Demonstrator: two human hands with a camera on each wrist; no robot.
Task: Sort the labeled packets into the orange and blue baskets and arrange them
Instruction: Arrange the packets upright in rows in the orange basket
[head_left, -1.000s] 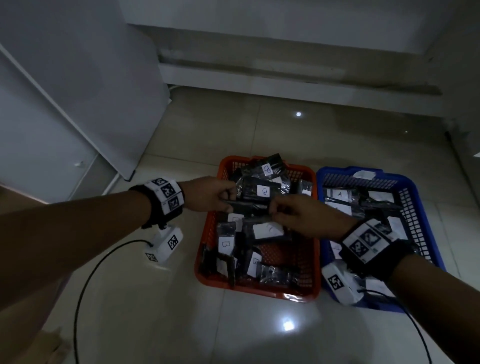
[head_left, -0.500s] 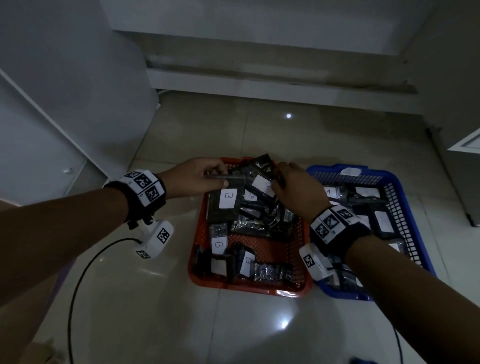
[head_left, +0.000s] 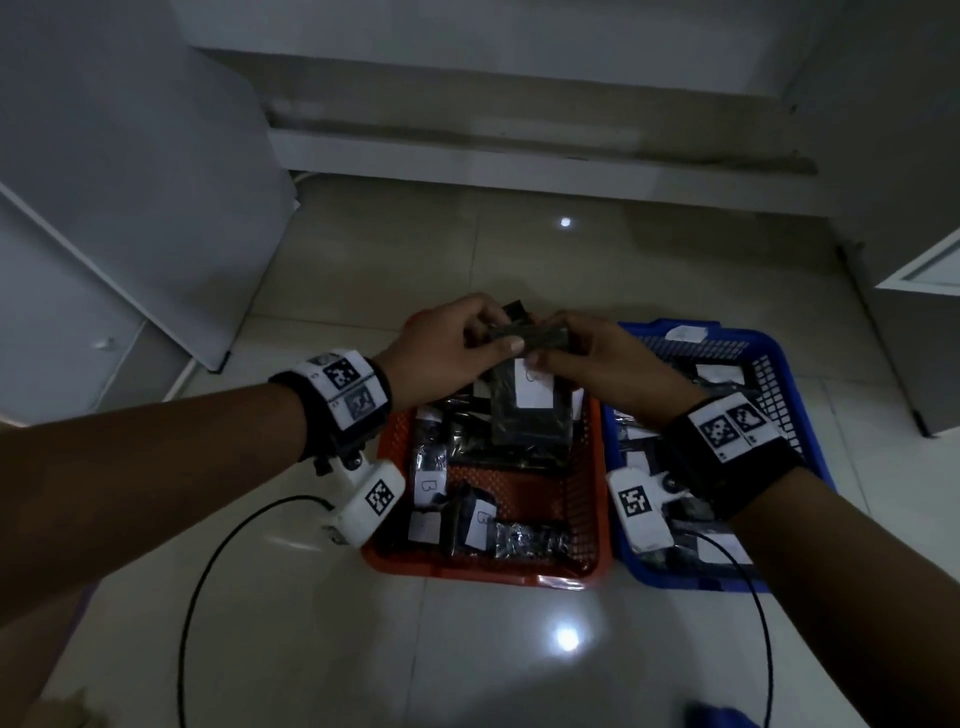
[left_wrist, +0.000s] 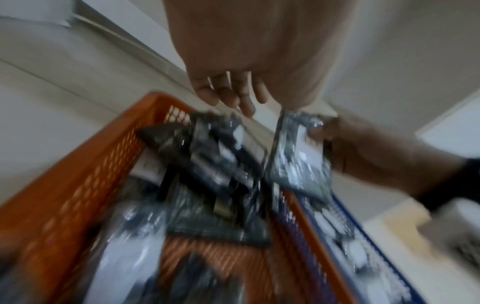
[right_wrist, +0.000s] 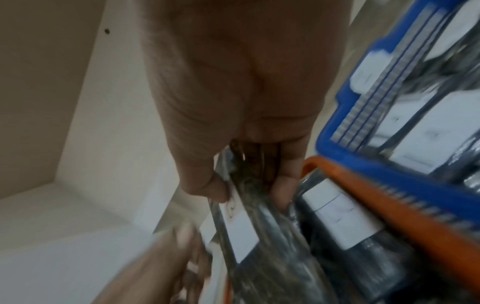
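Note:
Above the far end of the orange basket (head_left: 483, 570), both hands hold one bundle of dark packets (head_left: 530, 415) whose front packet bears a white label. My left hand (head_left: 457, 348) pinches the bundle's top edge from the left, thumb on top. My right hand (head_left: 597, 358) grips the same edge from the right. The right wrist view shows the right thumb and fingers (right_wrist: 284, 185) clamping the packets (right_wrist: 249, 218). In the blurred left wrist view the bundle (left_wrist: 298, 152) hangs below the left hand (left_wrist: 233, 96). More labeled packets fill the orange basket and the blue basket (head_left: 810, 415) beside it.
Both baskets sit side by side on a glossy tiled floor. A black cable (head_left: 208, 561) loops on the floor to the left. White cabinet panels (head_left: 130, 208) stand at the left, another cabinet (head_left: 924, 312) at the right, and a wall ledge (head_left: 519, 150) runs behind.
The hands have come together at the far end of the orange basket. The right hand left the pile and now grips the bundle that the left hand holds.

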